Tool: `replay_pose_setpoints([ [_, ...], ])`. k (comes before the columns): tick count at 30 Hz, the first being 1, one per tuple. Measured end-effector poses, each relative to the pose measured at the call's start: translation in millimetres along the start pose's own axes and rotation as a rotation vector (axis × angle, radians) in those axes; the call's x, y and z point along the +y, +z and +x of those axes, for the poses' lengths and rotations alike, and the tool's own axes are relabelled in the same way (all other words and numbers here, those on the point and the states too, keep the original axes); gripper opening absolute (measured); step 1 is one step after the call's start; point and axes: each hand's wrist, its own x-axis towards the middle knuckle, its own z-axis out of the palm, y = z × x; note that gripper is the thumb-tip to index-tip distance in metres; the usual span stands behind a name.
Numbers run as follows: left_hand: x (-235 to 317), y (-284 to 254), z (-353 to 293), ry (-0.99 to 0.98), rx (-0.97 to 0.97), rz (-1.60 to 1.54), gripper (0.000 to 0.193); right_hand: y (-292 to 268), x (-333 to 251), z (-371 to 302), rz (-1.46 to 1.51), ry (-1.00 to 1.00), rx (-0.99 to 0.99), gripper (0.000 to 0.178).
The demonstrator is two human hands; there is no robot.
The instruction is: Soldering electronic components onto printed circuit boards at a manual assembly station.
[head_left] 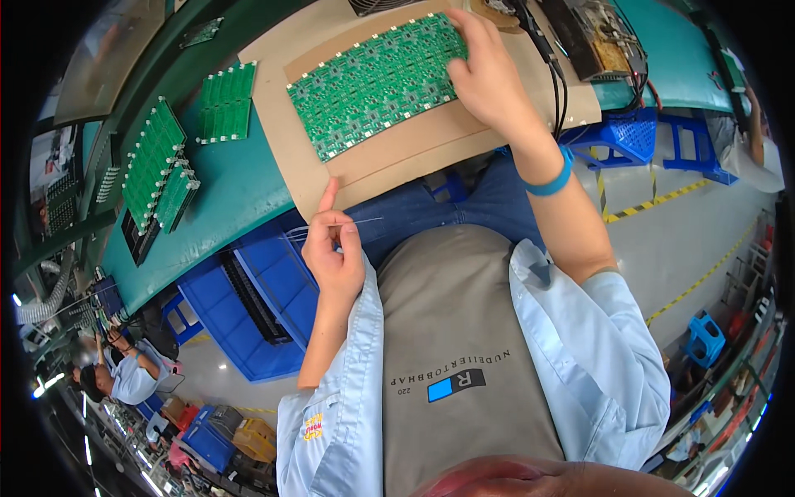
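A large green circuit board panel (pixel 377 87) lies tilted over brown cardboard (pixel 397 157) on the bench. My right hand (pixel 489 79) grips its right end, thumb on top near the edge and fingers along the far corner. A blue band circles that wrist. My left hand (pixel 333 253) hangs at the cardboard's near edge, below the panel's near left corner and apart from it. Its index finger points up while the thumb and other fingers pinch a thin silvery wire (pixel 368 219), which looks like solder wire.
More green board panels (pixel 228 103) lie on the teal bench to the left, some stacked upright in a black rack (pixel 139 240). Black cables (pixel 556 70) run beside my right hand to a worn metal device (pixel 592 37). Below the bench are blue bins (pixel 248 306) and a blue stool (pixel 625 137).
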Motion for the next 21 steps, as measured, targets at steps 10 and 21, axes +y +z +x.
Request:
replay_pose_setpoints([
  [10,34,33,15,0.176,-0.062,-0.187,0.017,-33,-80,-97,0.517,0.084,-0.399,0.029],
  [21,39,54,32,0.358,-0.224,-0.25,0.009,-43,-53,-124,0.522,-0.137,-0.333,0.004],
])
